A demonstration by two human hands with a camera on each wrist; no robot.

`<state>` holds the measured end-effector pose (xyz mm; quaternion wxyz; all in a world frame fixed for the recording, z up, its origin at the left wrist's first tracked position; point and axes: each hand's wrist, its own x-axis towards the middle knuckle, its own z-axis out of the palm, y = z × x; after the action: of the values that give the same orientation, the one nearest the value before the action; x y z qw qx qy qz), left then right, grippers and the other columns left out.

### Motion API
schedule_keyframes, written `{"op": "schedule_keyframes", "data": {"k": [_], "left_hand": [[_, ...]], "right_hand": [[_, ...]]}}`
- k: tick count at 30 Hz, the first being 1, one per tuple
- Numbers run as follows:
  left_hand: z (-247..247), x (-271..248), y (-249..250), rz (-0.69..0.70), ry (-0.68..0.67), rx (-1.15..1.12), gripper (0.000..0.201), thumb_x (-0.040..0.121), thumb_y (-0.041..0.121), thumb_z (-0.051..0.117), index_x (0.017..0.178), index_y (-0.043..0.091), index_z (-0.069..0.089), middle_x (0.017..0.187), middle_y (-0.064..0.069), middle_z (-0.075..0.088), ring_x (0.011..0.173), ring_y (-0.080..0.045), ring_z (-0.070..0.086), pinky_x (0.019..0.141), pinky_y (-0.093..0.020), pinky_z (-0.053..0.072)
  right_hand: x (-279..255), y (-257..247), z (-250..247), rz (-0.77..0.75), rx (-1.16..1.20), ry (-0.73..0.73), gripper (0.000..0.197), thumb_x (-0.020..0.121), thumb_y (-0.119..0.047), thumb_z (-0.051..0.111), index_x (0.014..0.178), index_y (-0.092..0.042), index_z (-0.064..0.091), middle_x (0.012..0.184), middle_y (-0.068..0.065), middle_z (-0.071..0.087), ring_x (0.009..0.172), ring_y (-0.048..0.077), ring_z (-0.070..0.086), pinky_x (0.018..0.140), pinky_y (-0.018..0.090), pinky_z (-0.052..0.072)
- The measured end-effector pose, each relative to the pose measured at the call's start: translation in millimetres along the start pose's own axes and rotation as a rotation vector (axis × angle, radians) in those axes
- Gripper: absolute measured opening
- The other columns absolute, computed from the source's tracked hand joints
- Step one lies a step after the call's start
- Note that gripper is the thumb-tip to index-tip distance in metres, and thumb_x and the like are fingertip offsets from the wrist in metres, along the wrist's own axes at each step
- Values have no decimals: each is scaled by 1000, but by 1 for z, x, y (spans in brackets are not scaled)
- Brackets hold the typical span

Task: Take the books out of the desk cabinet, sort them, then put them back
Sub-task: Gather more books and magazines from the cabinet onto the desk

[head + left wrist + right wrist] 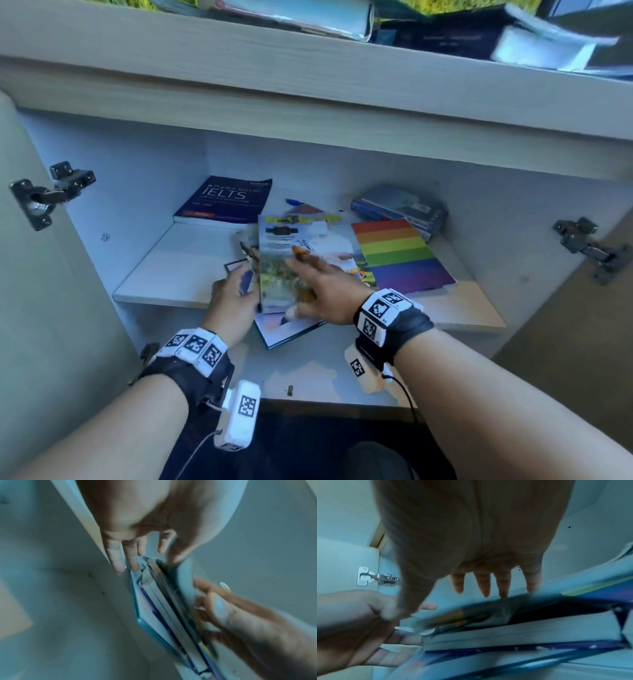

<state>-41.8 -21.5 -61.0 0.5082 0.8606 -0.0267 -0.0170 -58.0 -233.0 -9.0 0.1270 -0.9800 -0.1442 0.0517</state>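
Note:
A small stack of books [291, 246] with a green magazine on top lies on the cabinet shelf [171, 274], its lowest teal-edged book overhanging the shelf's front. My left hand [236, 291] grips the stack's left edge; the right wrist view shows its thumb above and its fingers [399, 641] underneath. My right hand [308, 274] rests on the magazine cover with its fingers [485, 588] straight and spread. The left wrist view shows the stack [163, 608] edge-on, between my left hand [145, 563] and my right hand's thumb [217, 605]. All views are motion-blurred.
A dark IELTS book [226, 200] lies at the shelf's back left. A rainbow-covered book [400, 255] lies right of the stack, with a blue pile [400, 205] behind it. Both cabinet doors stand open on hinges [51, 192] [589, 246]. More books lie on the desktop [308, 17] above.

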Motion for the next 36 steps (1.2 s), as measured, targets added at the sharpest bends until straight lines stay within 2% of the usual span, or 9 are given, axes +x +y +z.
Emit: {"op": "schedule_keyframes", "data": {"k": [4,8,16,22,26,28,30,33,36], "left_hand": [[-2,-5,-3,-324,32,-316,46,97,54,56,132,25,49,100,-2,58,95,-28,61,89,-48,55],[6,-15,-5,-507,-91,-654,33,100,54,53,114,24,56,117,-14,64,103,-35,68,97,-62,53],[-17,-16,-14,-481,-190,-694,65,76,75,65,125,33,61,117,-17,74,104,-36,73,82,-45,59],[-41,-7,-31,-437,-206,-520,83,60,73,80,128,30,61,133,-9,66,125,-28,60,104,-51,48],[-37,-10,-33,-452,-139,-412,68,78,61,76,132,23,62,149,-12,53,130,-33,52,111,-51,40],[-34,-12,-39,-513,-205,-442,64,67,64,84,113,20,70,127,-11,68,113,-31,61,102,-46,47],[-32,-21,-35,-524,-235,-497,45,76,58,80,99,22,69,99,-7,75,106,-25,61,99,-41,45],[-32,-19,-46,-534,-243,-549,73,63,78,77,124,39,66,129,-5,68,123,-34,60,107,-57,44],[-34,-18,-46,-478,-285,-721,64,73,62,80,126,28,69,126,-15,71,116,-37,69,104,-61,48]], "right_hand": [[6,28,-8,211,64,143,83,77,-85,47,148,-42,39,157,4,40,143,34,39,114,56,38],[0,68,-3,540,10,53,91,68,-91,26,148,-46,18,160,11,32,147,40,28,114,69,22],[-30,48,20,433,48,-7,99,75,-95,27,158,-46,4,168,-3,19,152,34,18,116,64,21],[-50,35,26,264,60,-33,96,79,-90,36,158,-50,2,169,-9,19,153,29,16,116,61,20],[-68,58,17,228,519,154,77,79,-76,55,147,-43,42,132,-8,67,124,15,57,112,45,42],[-84,63,13,269,739,315,46,84,-63,62,104,-22,70,91,6,75,77,16,67,83,45,56],[-107,58,21,338,942,181,53,90,-62,60,80,-11,70,73,16,70,51,20,59,55,36,48],[-133,43,59,511,1165,-339,81,85,-80,48,108,-6,69,94,17,76,66,24,68,57,29,49],[-113,35,93,633,1540,-243,97,78,-91,38,132,-16,65,119,8,75,101,25,69,77,36,55]]}}
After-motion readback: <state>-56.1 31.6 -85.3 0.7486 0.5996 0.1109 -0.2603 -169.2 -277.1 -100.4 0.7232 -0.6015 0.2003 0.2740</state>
